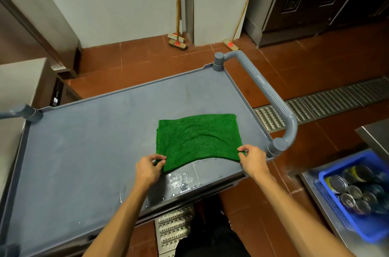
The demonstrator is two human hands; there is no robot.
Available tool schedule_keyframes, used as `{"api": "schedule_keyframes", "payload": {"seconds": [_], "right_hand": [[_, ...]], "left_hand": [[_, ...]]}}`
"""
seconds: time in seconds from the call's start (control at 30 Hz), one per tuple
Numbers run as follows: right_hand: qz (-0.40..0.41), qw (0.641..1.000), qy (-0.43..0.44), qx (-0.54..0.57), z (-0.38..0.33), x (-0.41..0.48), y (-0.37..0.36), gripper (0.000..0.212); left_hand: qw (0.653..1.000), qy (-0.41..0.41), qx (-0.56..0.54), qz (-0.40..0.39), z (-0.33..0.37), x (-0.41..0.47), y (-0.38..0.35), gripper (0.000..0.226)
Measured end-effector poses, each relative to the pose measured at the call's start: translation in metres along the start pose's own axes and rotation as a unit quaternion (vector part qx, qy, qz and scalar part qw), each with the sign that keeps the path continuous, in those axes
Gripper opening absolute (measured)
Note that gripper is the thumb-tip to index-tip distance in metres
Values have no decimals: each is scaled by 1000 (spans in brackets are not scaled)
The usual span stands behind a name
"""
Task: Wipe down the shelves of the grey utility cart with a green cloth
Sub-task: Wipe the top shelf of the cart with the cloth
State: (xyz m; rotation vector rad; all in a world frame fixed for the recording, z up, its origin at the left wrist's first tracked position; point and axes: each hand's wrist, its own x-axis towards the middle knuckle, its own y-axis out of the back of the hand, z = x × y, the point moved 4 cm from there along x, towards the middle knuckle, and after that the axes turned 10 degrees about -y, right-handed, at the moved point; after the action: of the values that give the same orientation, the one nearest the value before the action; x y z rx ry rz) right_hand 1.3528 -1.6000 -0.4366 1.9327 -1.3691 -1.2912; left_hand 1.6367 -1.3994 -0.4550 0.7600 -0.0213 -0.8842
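Pinching with thumb and curled fingers, the left hand [150, 167] and right hand [251, 160] each hold a near corner of the cloth [197, 137], and the edge between them arches up slightly. Around and beyond the grip spreads the top shelf of the cart [84, 147]. The cloth lies flat on it away from the hands, and the handle [271, 97] is just past the right hand. A puddle [181, 181] sits below the raised edge. Pulling by the corners alone could let the slack middle skim over the water, smearing it or pushing it off the near rim.
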Motion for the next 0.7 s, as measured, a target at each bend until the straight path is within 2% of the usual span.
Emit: {"api": "schedule_keyframes", "payload": {"seconds": [0.23, 0.4, 0.7], "right_hand": [[15, 999, 27, -37, 7, -14, 2, 18], [16, 998, 8, -54, 12, -18, 5, 19], [30, 995, 45, -79, 19, -24, 11, 20]], "left_hand": [[1000, -5, 22, -11, -6, -17, 2, 7], [999, -1, 43, -16, -8, -30, 3, 7], [998, 9, 63, 16, -5, -60, -2, 7]]}}
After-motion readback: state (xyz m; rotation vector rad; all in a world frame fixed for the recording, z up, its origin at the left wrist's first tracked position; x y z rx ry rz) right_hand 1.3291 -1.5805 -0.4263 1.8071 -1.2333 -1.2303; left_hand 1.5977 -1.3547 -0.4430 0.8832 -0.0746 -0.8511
